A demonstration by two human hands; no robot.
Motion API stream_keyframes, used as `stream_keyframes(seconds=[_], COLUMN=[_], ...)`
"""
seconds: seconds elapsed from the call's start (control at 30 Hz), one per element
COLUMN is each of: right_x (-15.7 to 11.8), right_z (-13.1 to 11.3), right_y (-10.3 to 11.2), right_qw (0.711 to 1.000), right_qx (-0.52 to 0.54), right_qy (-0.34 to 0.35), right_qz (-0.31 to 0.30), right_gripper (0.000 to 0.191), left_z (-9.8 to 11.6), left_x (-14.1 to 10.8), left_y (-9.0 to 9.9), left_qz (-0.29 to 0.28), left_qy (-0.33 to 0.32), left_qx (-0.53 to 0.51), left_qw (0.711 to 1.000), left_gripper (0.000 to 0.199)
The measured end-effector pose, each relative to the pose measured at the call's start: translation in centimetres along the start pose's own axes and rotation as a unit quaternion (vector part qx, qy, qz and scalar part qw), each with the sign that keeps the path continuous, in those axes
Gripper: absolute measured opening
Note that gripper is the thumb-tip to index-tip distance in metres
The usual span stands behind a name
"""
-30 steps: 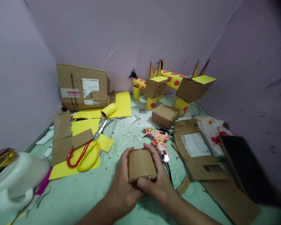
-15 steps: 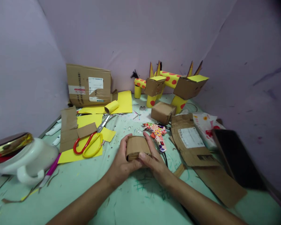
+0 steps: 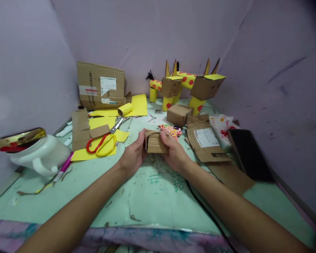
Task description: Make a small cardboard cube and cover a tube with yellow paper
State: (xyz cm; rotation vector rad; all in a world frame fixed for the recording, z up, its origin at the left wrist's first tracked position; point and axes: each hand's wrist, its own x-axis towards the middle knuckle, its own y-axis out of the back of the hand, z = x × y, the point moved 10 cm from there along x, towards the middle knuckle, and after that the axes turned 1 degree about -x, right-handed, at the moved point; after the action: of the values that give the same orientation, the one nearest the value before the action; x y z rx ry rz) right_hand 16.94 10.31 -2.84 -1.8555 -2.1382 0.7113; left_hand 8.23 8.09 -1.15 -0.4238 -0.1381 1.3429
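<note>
A: What are the hands holding?

B: A small folded cardboard piece (image 3: 157, 144). It is sitting between the 2 hands, over the green table (image 3: 100, 207); whether its underside is touching the tabletop, I cannot tell.

A: How are the fingers placed?

B: The right hand (image 3: 177, 153) is clamping its right end, the thumb pressing on top. The left hand (image 3: 133, 154) is lying along its left end, fingers close together and touching it; whether they are gripping, I cannot tell.

A: Is it looking awkward to handle?

B: Hardly; it is probably feeling light and dry, not slippery. The ridges are likely stiffening it, but a gap is showing near its upper left edge, so hard squeezing could be denting it. Holding both ends with flat fingers is looking safest.

A: And around it?

B: Just beyond the piece, rightward, a flower-patterned glue gun (image 3: 171, 131) is lying. Farther beyond it, a small box (image 3: 177, 114) is resting and 2 spotted figures (image 3: 171, 86) are standing. Left of the piece, scissors (image 3: 111, 134) are lying on yellow paper (image 3: 102, 122).
</note>
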Motion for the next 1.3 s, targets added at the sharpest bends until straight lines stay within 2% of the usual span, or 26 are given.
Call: stream_keyframes(seconds=[0.1,0.13,0.27,0.37,0.63,0.83,1.07,1.2,1.3], right_x=[0.1,0.0,-0.3,-0.6,-2.1,-3.3,-3.8,-3.7,-3.3], right_z=[-0.3,-0.4,-0.6,-0.6,0.5,1.5,1.5,2.0,1.9], right_y=[-0.4,-0.6,-0.7,-0.7,-1.8,-2.3,-2.8,-2.5,-1.9], right_qw=[0.999,0.998,0.992,0.985,0.966,0.955,0.95,0.955,0.966], right_qx=[0.039,0.051,0.095,0.12,0.15,0.148,0.152,0.148,0.153], right_qy=[-0.023,-0.034,-0.08,-0.118,-0.195,-0.233,-0.24,-0.234,-0.196], right_qz=[-0.007,-0.011,-0.023,-0.03,-0.077,-0.106,-0.127,-0.108,-0.07], right_gripper=[0.023,0.017,0.026,0.029,0.04,0.047,0.047,0.045,0.037], left_z=[0.0,0.0,0.5,1.5,4.0,4.4,5.3,5.2,4.6], left_x=[0.2,0.3,0.0,-0.2,-0.6,-0.9,-2.0,-2.3,-2.3], left_y=[0.0,-0.1,-0.9,-1.0,-0.6,-0.8,-1.4,-1.7,-1.8], left_qz=[-0.011,-0.016,-0.05,-0.05,-0.032,-0.02,-0.016,-0.032,-0.051], left_qy=[0.01,0.008,-0.016,-0.062,-0.174,-0.213,-0.261,-0.266,-0.252], left_qx=[0.015,0.023,0.073,0.145,0.32,0.344,0.33,0.312,0.302], left_qw=[1.0,1.0,0.996,0.986,0.931,0.914,0.907,0.911,0.918], left_gripper=[0.061,0.059,0.057,0.056,0.053,0.053,0.052,0.047,0.043])
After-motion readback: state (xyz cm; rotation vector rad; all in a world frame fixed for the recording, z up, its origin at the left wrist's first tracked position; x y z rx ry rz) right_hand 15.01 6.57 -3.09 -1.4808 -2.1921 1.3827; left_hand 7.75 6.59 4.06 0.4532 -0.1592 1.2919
